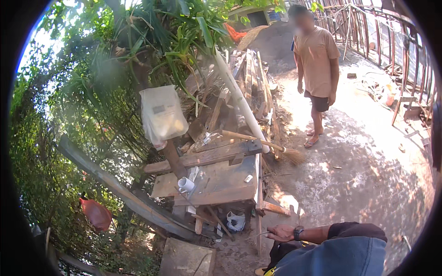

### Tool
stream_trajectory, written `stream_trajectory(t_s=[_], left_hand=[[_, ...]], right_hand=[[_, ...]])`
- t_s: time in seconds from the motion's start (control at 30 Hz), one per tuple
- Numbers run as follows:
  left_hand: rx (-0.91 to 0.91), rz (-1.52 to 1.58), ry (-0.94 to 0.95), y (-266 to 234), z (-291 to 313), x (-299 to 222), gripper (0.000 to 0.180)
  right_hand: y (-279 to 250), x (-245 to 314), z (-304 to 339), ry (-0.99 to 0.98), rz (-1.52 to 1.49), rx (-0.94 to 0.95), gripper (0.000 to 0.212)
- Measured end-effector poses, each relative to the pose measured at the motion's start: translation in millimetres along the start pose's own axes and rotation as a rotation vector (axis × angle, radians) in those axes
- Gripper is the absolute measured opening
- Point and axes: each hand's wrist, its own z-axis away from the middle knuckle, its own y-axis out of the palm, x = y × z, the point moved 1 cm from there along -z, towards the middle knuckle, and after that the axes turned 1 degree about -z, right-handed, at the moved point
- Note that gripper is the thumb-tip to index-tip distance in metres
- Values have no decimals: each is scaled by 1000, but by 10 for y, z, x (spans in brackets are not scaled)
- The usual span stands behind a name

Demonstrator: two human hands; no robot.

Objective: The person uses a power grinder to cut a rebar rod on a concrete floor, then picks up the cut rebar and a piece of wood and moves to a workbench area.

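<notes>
My right hand (280, 232), with a dark watch (298, 232) on its wrist, reaches in from the lower right in front of my blue shirt (334, 257). Its fingers look curled together, and a thin pale tip (263, 233) juts out from them, too small to name. Nearest to it is a rough wooden workbench (225, 184). On the bench stand a white mug (185, 184) and a small white object (248, 178). A white plastic bag (235, 221) lies beneath it. My left hand is out of view.
A straw broom (293, 156) leans at the bench's far right corner by a white pole (241, 101). A person (317, 60) stands on the dirt ground beyond. A plastic container (164, 112) hangs near foliage; a long plank (124, 191) slants at left.
</notes>
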Motion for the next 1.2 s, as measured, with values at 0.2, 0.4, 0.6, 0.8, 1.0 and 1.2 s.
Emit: stream_trajectory(t_s=[0.2, 0.4, 0.6, 0.8, 1.0, 1.2], left_hand=[[99, 6, -75, -389, -302, -233, 71], [89, 38, -133, -598, -613, -441, 70], [-56, 126, -155, -1015, -825, -577, 69], [-202, 326, -206, -1634, -948, -438, 68], [-299, 408, -17, -2653, -598, -617, 64], [-621, 199, 100, -2924, -829, -1238, 53]], right_hand=[[111, 1789, -433, -549, 10, 146, 40], [622, 2303, -1221, -1029, 47, 109, 36], [312, 2592, -1626, -926, -51, 24, 31], [325, 2053, -1757, -753, -107, -358, 36], [491, 384, -1204, 88, 18, -15, 40], [962, -1012, 861, 686, 102, -149, 27]])
